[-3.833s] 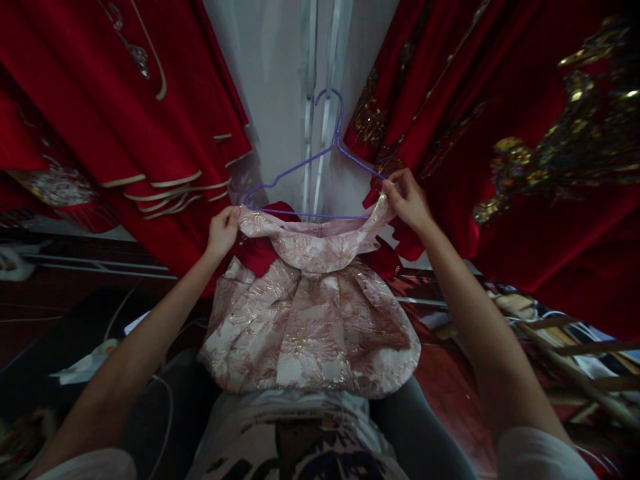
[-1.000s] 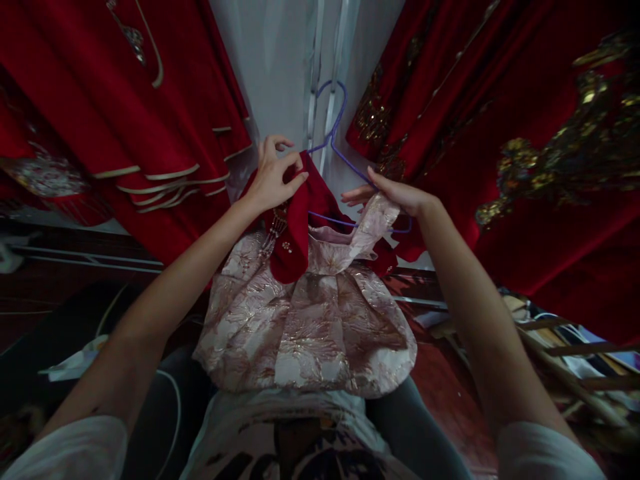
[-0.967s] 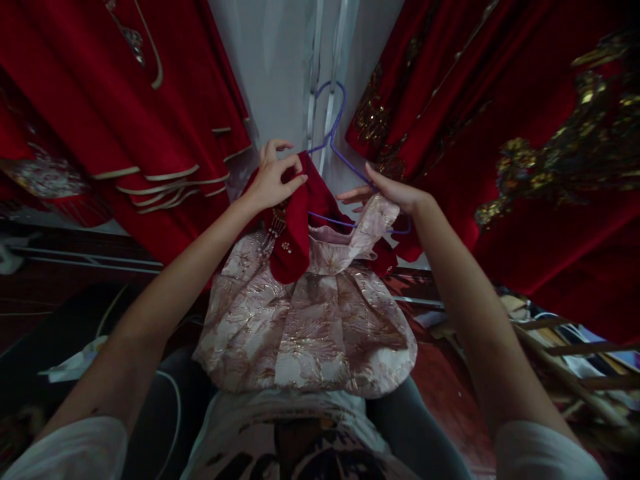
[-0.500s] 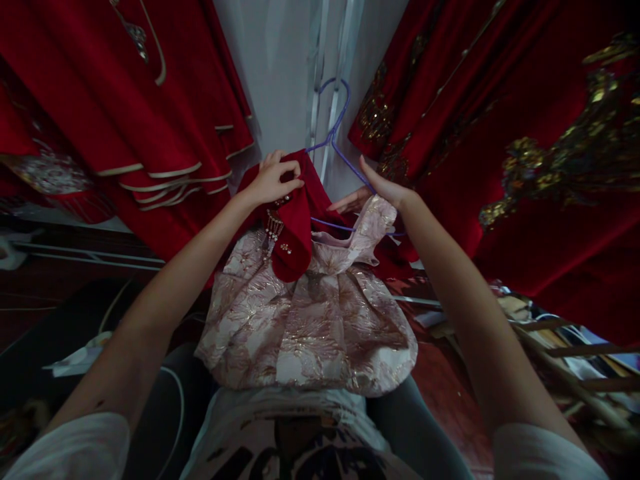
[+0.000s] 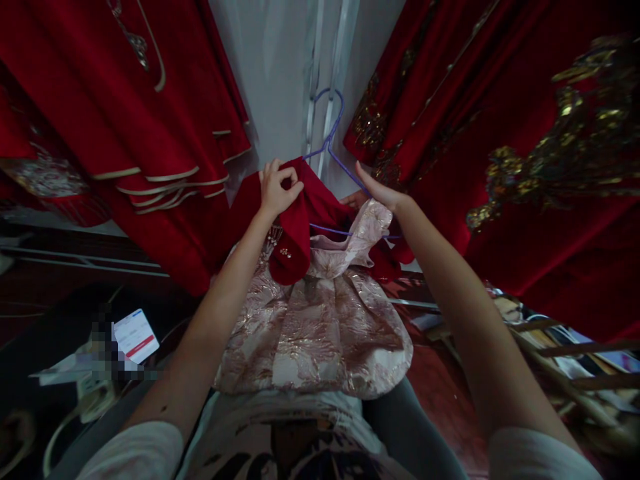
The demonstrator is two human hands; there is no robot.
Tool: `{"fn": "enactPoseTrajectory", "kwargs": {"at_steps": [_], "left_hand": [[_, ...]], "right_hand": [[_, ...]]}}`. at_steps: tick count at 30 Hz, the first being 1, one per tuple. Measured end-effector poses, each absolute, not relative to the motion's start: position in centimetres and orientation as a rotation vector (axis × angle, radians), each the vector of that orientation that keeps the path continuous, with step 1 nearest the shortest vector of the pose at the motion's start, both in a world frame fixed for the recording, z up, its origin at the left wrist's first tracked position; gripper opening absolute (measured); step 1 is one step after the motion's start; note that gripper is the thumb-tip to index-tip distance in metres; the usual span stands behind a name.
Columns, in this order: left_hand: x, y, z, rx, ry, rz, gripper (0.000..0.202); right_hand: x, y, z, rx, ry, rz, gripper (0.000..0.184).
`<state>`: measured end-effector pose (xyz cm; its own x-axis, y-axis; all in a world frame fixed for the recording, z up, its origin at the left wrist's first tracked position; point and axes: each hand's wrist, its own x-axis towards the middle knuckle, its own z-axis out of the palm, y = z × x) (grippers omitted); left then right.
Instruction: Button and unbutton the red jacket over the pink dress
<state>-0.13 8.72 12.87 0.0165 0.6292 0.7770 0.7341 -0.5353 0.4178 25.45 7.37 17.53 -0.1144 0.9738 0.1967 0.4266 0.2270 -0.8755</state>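
Note:
A small pink and gold brocade dress (image 5: 315,327) hangs in front of me from a purple wire hanger (image 5: 330,133). A dark red velvet garment (image 5: 300,227) with a beaded tassel is draped over the hanger's left shoulder. My left hand (image 5: 277,187) pinches the top of that red cloth at the hanger. My right hand (image 5: 377,190) rests at the dress's right shoulder by the hanger's arm, fingers stretched out flat toward the middle; whether it grips anything is hidden.
Red embroidered robes hang at the left (image 5: 125,120) and, with gold embroidery, at the right (image 5: 525,153). A white wall with a pale strip (image 5: 320,60) lies behind. A lit phone (image 5: 136,328) and cables sit at lower left; wooden slats (image 5: 565,347) at lower right.
My left hand has let go of the dress's left shoulder, lifted the red garment and pulled it up over the hanger. My right hand has slid inward along the hanger.

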Motion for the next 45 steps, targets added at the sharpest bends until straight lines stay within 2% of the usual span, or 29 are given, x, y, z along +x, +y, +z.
{"fn": "enactPoseTrajectory", "kwargs": {"at_steps": [4, 7, 12, 17, 21, 25, 31, 34, 38, 42, 45], "left_hand": [[-0.7, 8.9, 13.1, -2.185, -1.451, -1.535, 0.005], [-1.0, 8.8, 13.2, -2.189, -1.459, -1.505, 0.004], [-0.8, 7.8, 13.7, -2.24, -1.517, -1.419, 0.003], [-0.6, 7.0, 14.5, -2.285, -1.52, -1.394, 0.004], [-0.3, 7.1, 14.5, -2.296, -1.492, -1.414, 0.005], [0.3, 6.8, 14.1, -2.296, -1.535, -1.39, 0.006], [0.7, 6.4, 13.6, -2.25, -1.558, -1.399, 0.006], [1.0, 6.1, 13.4, -2.226, -1.574, -1.41, 0.005], [1.5, 5.6, 13.1, -2.187, -1.572, -1.426, 0.006], [2.0, 5.0, 12.9, -2.212, -1.58, -1.441, 0.009], [2.2, 4.8, 12.8, -2.189, -1.547, -1.435, 0.012]], "right_hand": [[25.2, 7.7, 16.9, -1.27, -1.635, 1.232, 0.051], [25.3, 8.5, 16.2, -1.244, -1.616, 1.254, 0.037], [25.9, 10.4, 15.5, -1.32, -1.778, 0.921, 0.044], [27.1, 11.6, 16.0, -1.249, -1.795, 0.284, 0.028], [29.7, 10.8, 16.8, -1.351, -1.742, 0.1, 0.019], [33.3, 9.0, 17.8, -1.492, -1.769, -0.114, 0.021], [37.7, 5.5, 19.3, -1.738, -1.829, -0.307, 0.034], [38.0, 3.4, 19.5, -1.804, -1.838, -0.217, 0.036], [36.1, 0.4, 18.9, -1.669, -1.942, -0.099, 0.037], [33.1, -1.3, 18.2, -1.553, -1.976, -0.23, 0.023], [30.7, -1.2, 17.4, -1.473, -1.969, -0.301, 0.031]]}}
